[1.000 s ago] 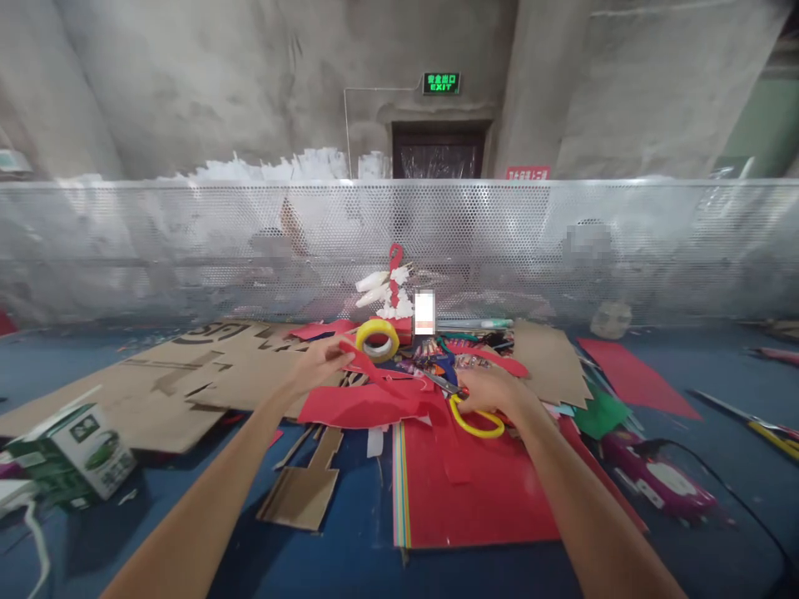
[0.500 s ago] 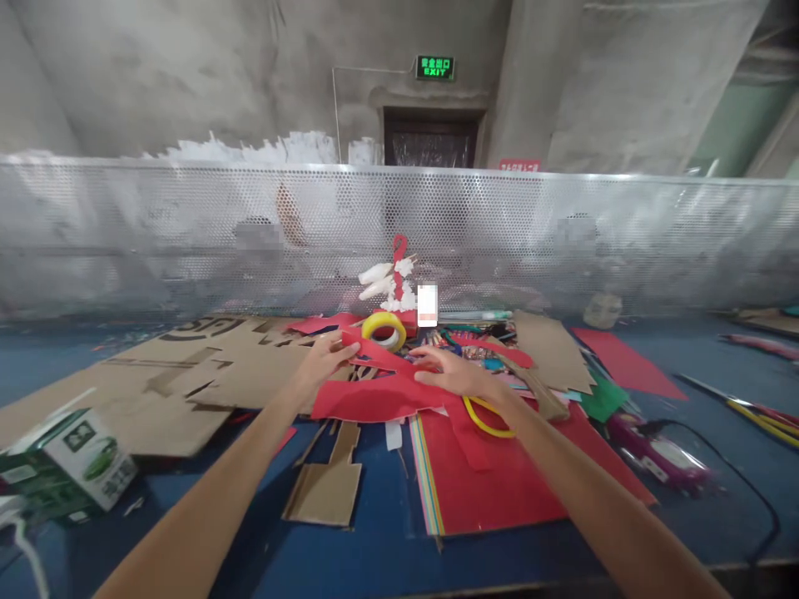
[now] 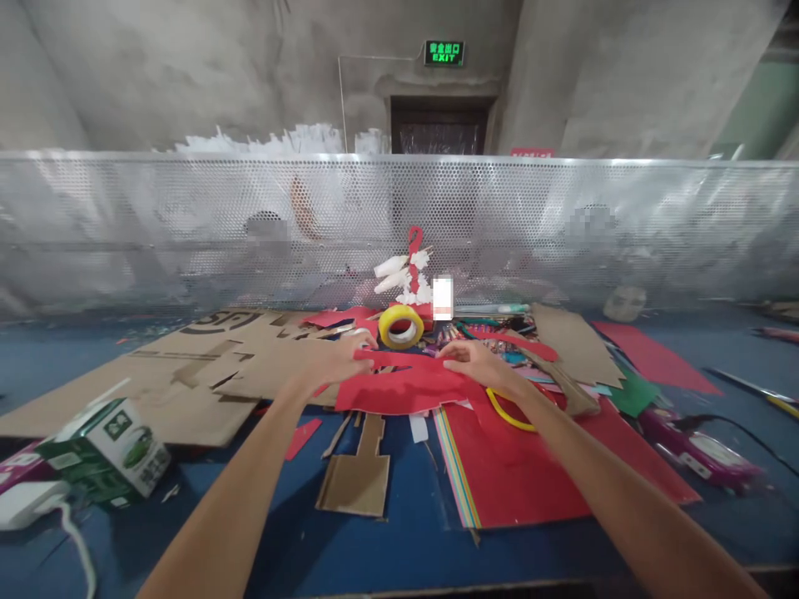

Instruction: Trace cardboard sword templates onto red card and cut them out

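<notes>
My left hand (image 3: 343, 359) pinches the left end of a narrow red paper strip (image 3: 405, 359), fingers closed. At the strip's other end, the fingers of my right hand (image 3: 480, 364) are closed on it too. Just below lies a wider cut piece of red paper (image 3: 399, 391), which overlaps a stack of coloured paper (image 3: 524, 482) with a red top sheet. A roll of yellow tape (image 3: 400, 327) stands right behind the strip. Yellow scissor handles (image 3: 508, 412) show beside my right wrist, their blades hidden.
Cardboard sheets (image 3: 205, 408) spread to the left, with a green and white box (image 3: 112, 453) in front. A small cardboard piece (image 3: 355, 482) lies near me. At the back stands a red and white craft figure (image 3: 412, 266). A purple device (image 3: 705, 449) with a black cable sits right.
The red strip is now stretched fairly level between my hands. My right hand has closed from looser fingers. The whole view has shifted slightly.
</notes>
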{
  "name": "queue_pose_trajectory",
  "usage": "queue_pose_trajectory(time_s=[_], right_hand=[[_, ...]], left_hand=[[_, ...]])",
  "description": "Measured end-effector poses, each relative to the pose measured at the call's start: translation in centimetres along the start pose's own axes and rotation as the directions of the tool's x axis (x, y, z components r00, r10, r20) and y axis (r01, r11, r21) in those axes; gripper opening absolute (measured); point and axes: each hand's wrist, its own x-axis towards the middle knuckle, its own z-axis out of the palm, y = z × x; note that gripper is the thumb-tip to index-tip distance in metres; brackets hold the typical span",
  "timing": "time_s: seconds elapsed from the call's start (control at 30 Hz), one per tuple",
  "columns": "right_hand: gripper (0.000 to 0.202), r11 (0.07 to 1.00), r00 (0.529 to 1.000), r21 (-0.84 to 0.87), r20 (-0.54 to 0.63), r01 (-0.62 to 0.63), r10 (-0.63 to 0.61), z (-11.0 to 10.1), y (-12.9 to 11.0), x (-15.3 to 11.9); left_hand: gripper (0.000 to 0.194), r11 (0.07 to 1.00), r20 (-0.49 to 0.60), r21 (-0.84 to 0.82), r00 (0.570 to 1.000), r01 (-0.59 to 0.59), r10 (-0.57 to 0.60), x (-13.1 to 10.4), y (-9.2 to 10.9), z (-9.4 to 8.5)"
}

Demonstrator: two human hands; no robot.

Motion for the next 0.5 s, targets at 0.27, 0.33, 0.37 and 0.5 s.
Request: queue_pose_trajectory(time_s=[0.27, 0.33, 0.37, 0.5], right_hand=[[0.029, 0.983, 0.998, -0.175, -0.028, -0.056, 0.052, -3.8, 0.5, -1.1], [0.028, 0.975, 0.994, -0.209, -0.101, -0.071, 0.05, -4.9, 0.9, -1.4], [0.028, 0.975, 0.991, -0.208, -0.12, -0.078, 0.054, -5.4, 1.2, -1.5], [0.029, 0.986, 0.982, -0.108, -0.155, -0.129, 0.111, -6.6, 2.5, -1.7]], left_hand=[[0.046, 0.987, 0.246, 0.151, 0.965, 0.058, -0.094, -0.4, -0.6, 2.5], [0.052, 0.975, 0.3, 0.215, 0.947, 0.047, -0.112, -0.2, -0.2, 2.9], [0.054, 0.969, 0.306, 0.246, 0.945, 0.034, -0.111, -0.2, 0.0, 3.2], [0.065, 0.935, 0.335, 0.353, 0.937, -0.026, -0.1, 0.1, 0.6, 4.1]])
